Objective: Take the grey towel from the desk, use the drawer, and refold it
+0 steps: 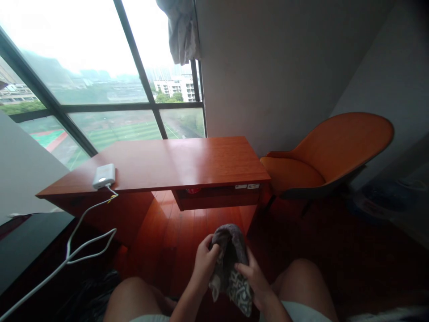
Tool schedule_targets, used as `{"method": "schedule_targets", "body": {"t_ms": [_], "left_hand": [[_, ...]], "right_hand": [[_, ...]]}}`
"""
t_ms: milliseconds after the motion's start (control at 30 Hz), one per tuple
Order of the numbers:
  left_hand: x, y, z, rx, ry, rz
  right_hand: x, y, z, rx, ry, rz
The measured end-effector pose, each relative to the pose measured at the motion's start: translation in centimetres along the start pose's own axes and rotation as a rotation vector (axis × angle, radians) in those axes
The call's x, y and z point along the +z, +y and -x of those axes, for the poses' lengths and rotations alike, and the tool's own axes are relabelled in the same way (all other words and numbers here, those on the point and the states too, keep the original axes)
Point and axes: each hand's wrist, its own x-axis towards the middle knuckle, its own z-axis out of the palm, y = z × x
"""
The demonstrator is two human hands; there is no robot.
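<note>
Between my knees I hold up a patterned cloth [239, 286], grey-purple along its curved top edge, with a white and dark green motif on its lower right part. It bends over in an arch with a dark hollow in the middle, and whether it is a towel or a garment I cannot tell. My left hand [206, 255] pinches its left edge between thumb and fingers. On the other side my right hand [253, 273] grips the right edge, thumb lying on the front and fingers behind. A loose corner hangs below my left hand.
Ahead stands a reddish wooden desk [187, 161] with a white charger-like box [104, 175] on its left end. A white cable [80, 219] runs from the box down to the lower left. An orange chair [345, 147] is at the right, and windows [103, 89] rise behind the desk.
</note>
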Motion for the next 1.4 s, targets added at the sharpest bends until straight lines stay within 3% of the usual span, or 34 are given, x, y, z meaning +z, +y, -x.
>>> {"method": "schedule_targets", "body": {"t_ms": [133,267,367,467,567,667,833,900,1033,1167,1300,1400], "left_hand": [[-3.4,1.3,-2.2,-0.05,0.055,0.092],[-6.5,1.3,-3.7,0.039,0.043,-0.066],[-8.2,0.5,-4.6,0.14,0.048,-0.242],[-8.8,-0.9,-5.3,0.214,0.057,-0.356],[-7.9,-1.9,-5.5,0.263,0.088,-0.426],[-5.8,-1.2,-4.3,0.326,0.083,-0.359],[-2.3,2.4,0.2,0.319,-0.266,0.112],[-1.4,3.2,1.5,0.315,-0.328,0.158],[-0.3,2.7,2.0,0.362,-0.274,0.124],[0.3,1.4,1.0,0.287,-0.189,0.235],[1.0,1.3,0.1,0.134,-0.062,0.394],[0.7,2.2,-0.6,0.079,-0.07,0.429]], "right_hand": [[-2.7,-0.2,-1.2,-0.119,0.032,0.543],[-5.2,-2.0,-2.1,-0.226,0.077,0.992],[-5.1,-4.5,-2.0,-0.258,0.052,0.99],[-3.1,-7.3,-1.5,-0.232,-0.062,0.653],[-0.2,-9.5,-1.2,-0.177,-0.136,0.311],[2.5,-10.5,-1.7,-0.153,-0.151,0.15],[5.0,-10.2,-3.3,-0.157,-0.055,0.085],[5.4,-9.7,-3.7,-0.171,-0.005,0.062],[5.7,-9.1,-3.3,-0.237,0.048,0.055],[6.2,-8.9,-1.9,-0.264,0.023,0.107],[6.4,-7.9,-1.4,-0.398,-0.034,0.402],[5.7,-7.3,-2.3,-0.523,-0.032,0.581]]}}
